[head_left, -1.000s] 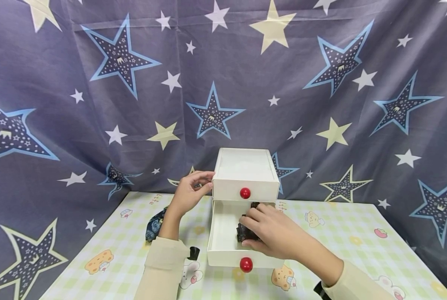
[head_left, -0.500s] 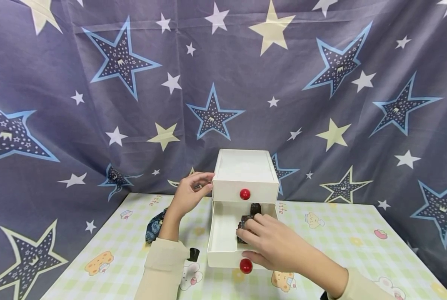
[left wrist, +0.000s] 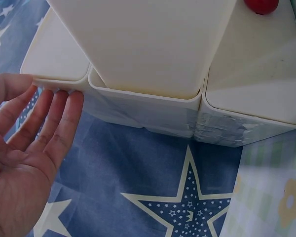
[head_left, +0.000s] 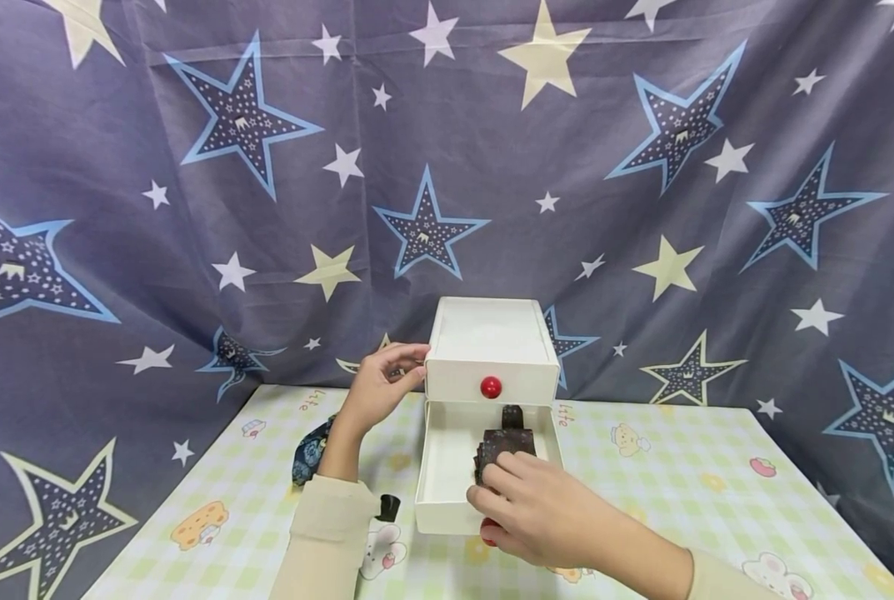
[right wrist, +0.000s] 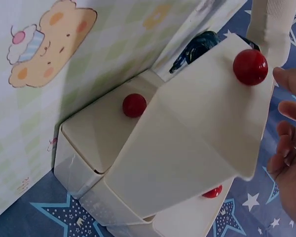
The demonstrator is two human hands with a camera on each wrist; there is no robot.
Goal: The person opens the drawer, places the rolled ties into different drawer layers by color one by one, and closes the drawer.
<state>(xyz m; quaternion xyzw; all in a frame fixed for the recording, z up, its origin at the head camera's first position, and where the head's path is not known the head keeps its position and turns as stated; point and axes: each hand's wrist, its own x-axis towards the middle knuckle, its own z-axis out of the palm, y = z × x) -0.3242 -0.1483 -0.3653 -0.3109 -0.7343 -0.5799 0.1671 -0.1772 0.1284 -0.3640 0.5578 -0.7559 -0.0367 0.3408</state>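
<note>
A white drawer unit [head_left: 491, 329] stands on the table, its middle drawer [head_left: 442, 458] pulled out. Inside lies a dark, layered bundle [head_left: 510, 442] with a tab-like end; its kind is unclear, and my right hand covers its near part. My right hand [head_left: 536, 512] hovers over the drawer front, fingers loosely bent, partly covering the red knob [head_left: 489, 532]. In the right wrist view the right hand [right wrist: 291, 143] holds nothing and sits just off the knob [right wrist: 250, 67]. My left hand [left wrist: 32, 148] rests extended fingertips on the unit's side edge.
A dark blue patterned cloth item [head_left: 312, 452] lies left of the unit, partly behind the left forearm. The top drawer with its red knob [head_left: 491, 387] is pushed in. A starry curtain [head_left: 432, 125] hangs behind the checked tablecloth [head_left: 686, 467].
My right hand has let go of the dark bundle and drawn back towards the drawer front, uncovering more of the bundle. The left hand stays where it was.
</note>
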